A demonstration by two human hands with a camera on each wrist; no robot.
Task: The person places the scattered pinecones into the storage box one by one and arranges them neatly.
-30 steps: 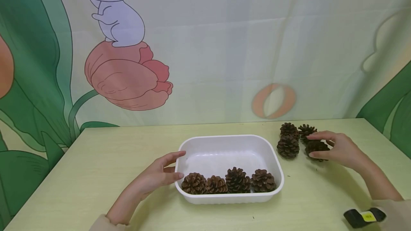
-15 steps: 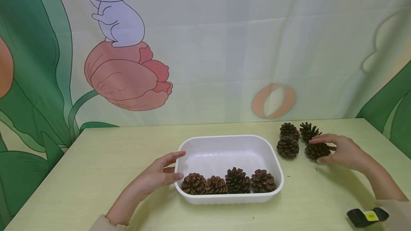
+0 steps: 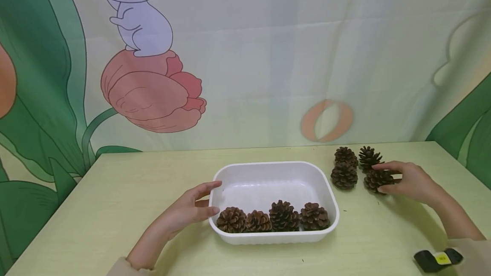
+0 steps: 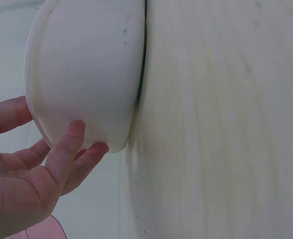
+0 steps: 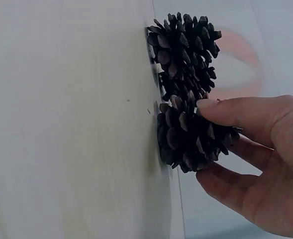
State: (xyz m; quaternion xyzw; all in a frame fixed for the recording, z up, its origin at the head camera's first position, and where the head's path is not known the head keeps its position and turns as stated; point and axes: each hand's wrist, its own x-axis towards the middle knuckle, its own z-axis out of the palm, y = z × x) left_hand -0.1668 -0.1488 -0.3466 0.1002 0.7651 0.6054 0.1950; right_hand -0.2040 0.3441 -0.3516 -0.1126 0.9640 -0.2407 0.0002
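— Pine cones: how many sit in the white tray [image 3: 332, 208] by now, and how many are outside it?

— Four pine cones in the tray [image 3: 273, 217] stand in a row along its near wall, close together; the far half of the tray floor is bare. Four more lie on the pale green table [image 3: 115, 199] to the right of the tray, in a small cluster: the back left cone [image 3: 345, 155], the front left cone [image 3: 343, 176] touching it, the back right cone [image 3: 370, 157], and the gripped cone [image 3: 377, 179].

— So the work looks about half done?

— Judging by the count, yes: half are inside and half remain. None of the outer four has been lifted; the gripped cone seems to rest on the table.

— What are the hands doing?

— The right hand [image 3: 406, 180] has its fingers and thumb curled round the gripped cone [image 5: 191, 137], fingers on top and thumb beneath in the right wrist view. The left hand [image 3: 184, 214] rests against the tray's left end, its fingers [image 4: 69, 149] only gently bent, touching the wall near the corner without pinching it; it appears to steady the tray [image 4: 81, 69].

— Anything else on the table?

— A small black object with a yellow label [image 3: 438, 259] shows by the right sleeve.
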